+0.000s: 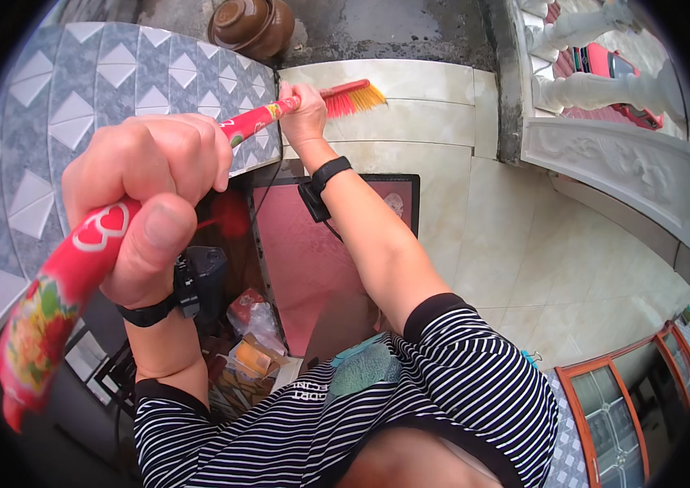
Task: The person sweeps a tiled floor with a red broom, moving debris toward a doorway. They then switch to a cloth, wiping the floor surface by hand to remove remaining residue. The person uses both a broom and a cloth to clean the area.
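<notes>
A broom with a red floral-patterned handle [253, 124] runs from the lower left to the upper middle of the head view. My left hand [150, 177] grips it near its end, close to the camera. Farther along, my right hand [305, 113] is closed around the handle near the broom head. The red and yellow bristles [357, 101] point down over the pale floor tiles [406, 122], beside the tiled wall; whether they touch the floor I cannot tell. Both wrists carry black straps with small devices.
The diamond-patterned tiled wall [143, 67] stands at left. A pink mat with a dark border [302, 244] lies in front of me, beside a cardboard box [247, 372] and a plastic bag [259, 323]. Brown pots [250, 27] stand on wet concrete. A white balustrade [613, 152] is at right.
</notes>
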`<state>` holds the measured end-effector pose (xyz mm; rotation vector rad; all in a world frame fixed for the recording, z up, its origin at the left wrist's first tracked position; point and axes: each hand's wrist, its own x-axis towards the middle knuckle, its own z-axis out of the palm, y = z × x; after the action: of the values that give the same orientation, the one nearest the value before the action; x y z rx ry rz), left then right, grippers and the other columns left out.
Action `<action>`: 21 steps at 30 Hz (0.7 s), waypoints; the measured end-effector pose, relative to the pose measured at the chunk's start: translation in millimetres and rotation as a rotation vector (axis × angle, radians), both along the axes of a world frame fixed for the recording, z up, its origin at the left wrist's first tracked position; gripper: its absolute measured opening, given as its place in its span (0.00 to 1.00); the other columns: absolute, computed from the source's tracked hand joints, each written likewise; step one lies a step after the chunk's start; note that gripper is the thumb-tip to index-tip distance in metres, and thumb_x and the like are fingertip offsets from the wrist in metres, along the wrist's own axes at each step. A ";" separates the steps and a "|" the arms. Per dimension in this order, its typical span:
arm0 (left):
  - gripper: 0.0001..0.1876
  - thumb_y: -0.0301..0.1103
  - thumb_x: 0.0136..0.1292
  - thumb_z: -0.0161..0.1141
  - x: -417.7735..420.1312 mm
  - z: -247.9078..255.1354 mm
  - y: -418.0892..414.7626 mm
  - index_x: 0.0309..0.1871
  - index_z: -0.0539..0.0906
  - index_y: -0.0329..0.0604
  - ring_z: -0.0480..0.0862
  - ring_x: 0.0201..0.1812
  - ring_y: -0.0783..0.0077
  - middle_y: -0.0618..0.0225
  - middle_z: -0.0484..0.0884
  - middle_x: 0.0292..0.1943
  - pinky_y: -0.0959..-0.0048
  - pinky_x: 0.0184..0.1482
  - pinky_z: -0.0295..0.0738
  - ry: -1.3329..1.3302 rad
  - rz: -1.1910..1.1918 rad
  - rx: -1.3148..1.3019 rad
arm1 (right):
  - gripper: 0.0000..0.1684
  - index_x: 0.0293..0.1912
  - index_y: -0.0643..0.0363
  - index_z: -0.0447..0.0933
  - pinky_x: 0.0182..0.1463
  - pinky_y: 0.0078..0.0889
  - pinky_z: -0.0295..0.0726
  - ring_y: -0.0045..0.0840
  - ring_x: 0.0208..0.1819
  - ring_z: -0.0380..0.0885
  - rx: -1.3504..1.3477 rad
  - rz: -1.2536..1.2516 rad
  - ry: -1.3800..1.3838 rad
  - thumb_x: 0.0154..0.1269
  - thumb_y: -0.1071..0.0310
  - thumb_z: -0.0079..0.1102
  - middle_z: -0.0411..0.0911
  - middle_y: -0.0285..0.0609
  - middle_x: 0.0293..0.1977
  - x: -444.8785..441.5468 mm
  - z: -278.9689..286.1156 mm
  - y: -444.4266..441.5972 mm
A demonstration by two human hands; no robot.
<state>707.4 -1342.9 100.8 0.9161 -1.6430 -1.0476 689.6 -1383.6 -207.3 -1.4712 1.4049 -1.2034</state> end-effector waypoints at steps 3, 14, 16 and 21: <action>0.20 0.45 0.60 0.60 14.7 23.8 -9.7 0.19 0.64 0.50 0.63 0.12 0.81 0.80 0.61 0.11 0.80 0.22 0.66 -0.003 -0.009 -0.109 | 0.15 0.22 0.59 0.71 0.32 0.43 0.73 0.45 0.28 0.74 -0.080 -0.047 -0.056 0.61 0.63 0.60 0.73 0.48 0.22 7.9 38.3 -39.9; 0.19 0.32 0.57 0.63 63.0 37.3 10.6 0.17 0.64 0.43 0.63 0.07 0.76 0.72 0.66 0.09 0.76 0.13 0.63 0.352 -0.109 0.175 | 0.21 0.22 0.59 0.73 0.33 0.50 0.77 0.47 0.30 0.78 0.328 0.389 0.242 0.64 0.54 0.54 0.77 0.51 0.25 -11.9 61.6 96.6; 0.19 0.32 0.55 0.60 59.8 31.4 2.8 0.16 0.62 0.43 0.59 0.09 0.76 0.73 0.62 0.09 0.75 0.15 0.61 0.210 0.059 0.182 | 0.20 0.22 0.58 0.73 0.34 0.50 0.77 0.47 0.30 0.78 0.296 0.297 0.177 0.63 0.55 0.54 0.77 0.51 0.26 21.9 39.5 77.0; 0.17 0.31 0.52 0.62 76.5 9.4 -28.6 0.18 0.63 0.43 0.59 0.12 0.74 0.73 0.62 0.11 0.71 0.20 0.60 0.009 0.017 0.023 | 0.17 0.22 0.57 0.72 0.32 0.48 0.76 0.47 0.28 0.77 -0.003 0.017 0.042 0.62 0.58 0.56 0.76 0.49 0.25 88.2 5.8 -39.0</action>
<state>784.0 -1371.5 110.2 0.9375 -1.6155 -1.0594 777.8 -1422.7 -201.4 -1.5162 1.4160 -1.1705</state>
